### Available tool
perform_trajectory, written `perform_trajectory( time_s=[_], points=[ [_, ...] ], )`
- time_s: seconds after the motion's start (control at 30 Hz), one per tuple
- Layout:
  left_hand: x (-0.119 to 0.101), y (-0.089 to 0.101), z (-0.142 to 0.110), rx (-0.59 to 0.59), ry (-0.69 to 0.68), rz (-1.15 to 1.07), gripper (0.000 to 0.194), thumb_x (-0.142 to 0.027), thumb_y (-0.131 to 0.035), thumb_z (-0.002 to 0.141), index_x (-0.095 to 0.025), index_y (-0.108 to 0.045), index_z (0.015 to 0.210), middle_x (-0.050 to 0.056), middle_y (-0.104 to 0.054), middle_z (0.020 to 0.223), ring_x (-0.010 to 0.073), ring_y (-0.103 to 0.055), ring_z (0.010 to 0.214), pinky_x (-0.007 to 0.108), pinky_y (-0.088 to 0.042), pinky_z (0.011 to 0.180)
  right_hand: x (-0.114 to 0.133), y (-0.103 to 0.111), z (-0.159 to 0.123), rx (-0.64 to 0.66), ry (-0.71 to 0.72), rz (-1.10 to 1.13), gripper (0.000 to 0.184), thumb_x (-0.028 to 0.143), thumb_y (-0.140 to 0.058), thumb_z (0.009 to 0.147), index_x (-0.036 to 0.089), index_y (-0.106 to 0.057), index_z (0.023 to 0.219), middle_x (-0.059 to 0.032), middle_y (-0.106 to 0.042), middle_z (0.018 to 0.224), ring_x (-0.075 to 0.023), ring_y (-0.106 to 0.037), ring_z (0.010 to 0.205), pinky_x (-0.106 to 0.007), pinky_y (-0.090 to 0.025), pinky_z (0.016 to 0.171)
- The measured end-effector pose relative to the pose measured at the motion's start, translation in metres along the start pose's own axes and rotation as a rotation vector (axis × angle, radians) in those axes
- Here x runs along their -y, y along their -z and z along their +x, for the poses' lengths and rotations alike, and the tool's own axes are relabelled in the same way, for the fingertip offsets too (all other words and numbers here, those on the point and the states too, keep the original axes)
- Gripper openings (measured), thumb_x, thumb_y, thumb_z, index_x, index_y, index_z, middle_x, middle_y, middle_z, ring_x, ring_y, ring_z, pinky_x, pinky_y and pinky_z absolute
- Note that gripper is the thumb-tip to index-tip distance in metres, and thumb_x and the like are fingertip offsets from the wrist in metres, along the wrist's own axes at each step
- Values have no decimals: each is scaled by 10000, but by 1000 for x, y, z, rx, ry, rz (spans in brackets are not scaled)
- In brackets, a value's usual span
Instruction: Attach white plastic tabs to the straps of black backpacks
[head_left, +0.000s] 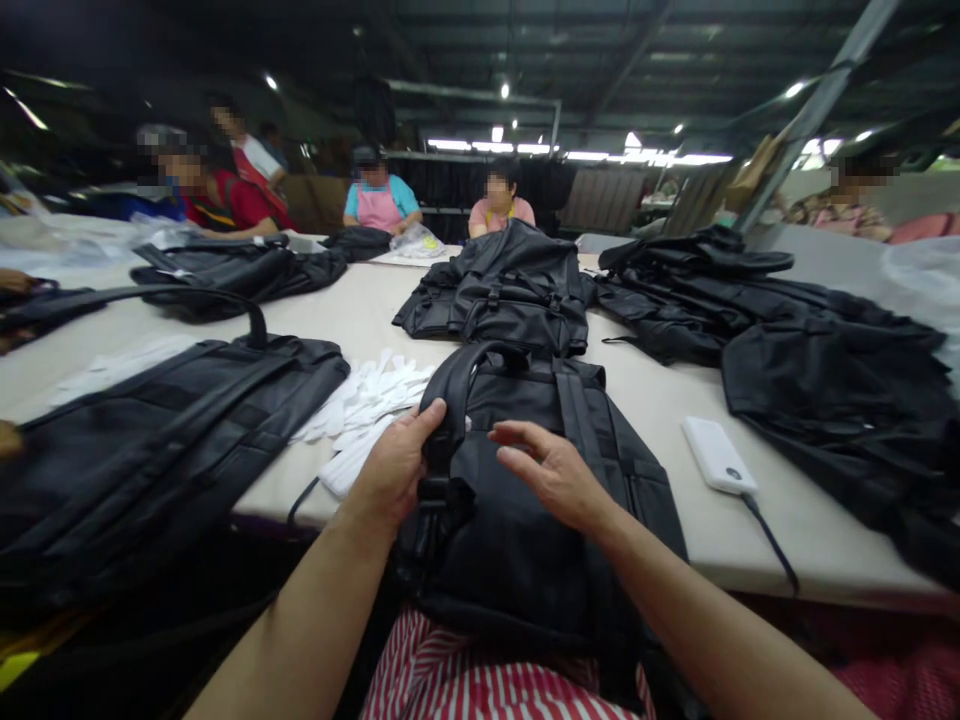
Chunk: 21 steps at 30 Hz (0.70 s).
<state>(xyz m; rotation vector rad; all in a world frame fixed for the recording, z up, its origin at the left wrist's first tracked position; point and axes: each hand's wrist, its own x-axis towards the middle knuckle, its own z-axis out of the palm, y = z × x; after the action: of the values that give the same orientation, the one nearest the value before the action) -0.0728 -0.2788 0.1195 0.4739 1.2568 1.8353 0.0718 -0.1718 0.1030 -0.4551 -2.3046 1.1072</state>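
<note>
One left hand (397, 465) and one right hand (555, 475) are at one black bag (517, 565); at least three more black bags (187, 425) lie about one table (364, 325), plus one right-hand heap (840, 390), too tangled to count. One white device (712, 452) has one cable (772, 540). White strips (379, 395) overlap beyond counting. At least five other people (379, 200) show.
</note>
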Motion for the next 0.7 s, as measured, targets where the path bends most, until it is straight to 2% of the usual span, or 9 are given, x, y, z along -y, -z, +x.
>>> perform_trajectory(
  time_s=[0.07, 0.13, 0.23, 0.3, 0.37, 0.47, 0.57, 0.7],
  points=[
    [-5, -3, 9, 9, -48, 21, 223, -344, -645, 729, -128, -616, 778, 18, -666, 638, 103, -595, 517, 188, -476, 512, 6, -9, -3, 153, 7, 140, 465, 394, -560, 798, 206, -493, 1217, -66, -557, 1213, -195, -512, 1108, -334, -406, 927],
    [-11, -8, 16, 26, -78, 44, 231, -351, -652, 722, -131, -617, 786, 10, -667, 634, 97, -586, 497, 187, -468, 502, 13, -22, -4, 201, 59, 177, 536, 401, -635, 735, 207, -496, 1214, -59, -554, 1213, -205, -513, 1097, -325, -396, 929],
    [-21, -16, 26, 5, -177, 58, 270, -376, -659, 711, -136, -625, 830, -1, -668, 632, 94, -582, 488, 193, -464, 509, 19, -42, -4, 278, 80, 177, 229, 364, -512, 837, 194, -619, 949, -7, -661, 928, -146, -607, 839, -239, -443, 777],
    [-28, -19, 30, -18, -272, 45, 284, -365, -675, 698, -138, -631, 864, -2, -675, 654, 105, -605, 537, 202, -479, 554, 12, -50, -2, 300, 55, 141, 304, 321, -372, 910, 195, -618, 783, 22, -661, 749, -109, -607, 692, -199, -434, 694],
    [-30, -20, 30, -13, -315, 18, 267, -333, -687, 693, -135, -639, 866, 3, -683, 684, 119, -627, 605, 208, -489, 600, -3, -49, 2, 244, 12, 26, 333, 308, -343, 920, 198, -606, 747, 25, -650, 684, -106, -603, 650, -192, -420, 661],
    [-18, -17, 23, 55, -224, -9, 234, -307, -667, 722, -126, -651, 869, 21, -693, 725, 137, -639, 671, 225, -500, 648, -33, -37, 13, 100, -76, -262, 266, 293, -378, 900, 202, -622, 847, -9, -664, 713, -142, -619, 678, -212, -409, 630],
    [9, -6, 13, 65, -71, -12, 245, -352, -618, 765, -121, -665, 834, 34, -697, 722, 147, -636, 656, 251, -509, 673, -54, -29, 23, 36, -156, -495, 274, 262, -381, 880, 217, -605, 1032, -57, -689, 848, -190, -640, 769, -251, -416, 664],
    [45, 11, -2, -26, 113, -60, 241, -363, -598, 775, -148, -680, 846, 32, -706, 766, 150, -638, 683, 267, -511, 707, -66, -36, 26, 43, -282, -528, 323, 207, -392, 848, 253, -577, 1108, -56, -685, 949, -188, -639, 842, -260, -429, 706]
  ],
)
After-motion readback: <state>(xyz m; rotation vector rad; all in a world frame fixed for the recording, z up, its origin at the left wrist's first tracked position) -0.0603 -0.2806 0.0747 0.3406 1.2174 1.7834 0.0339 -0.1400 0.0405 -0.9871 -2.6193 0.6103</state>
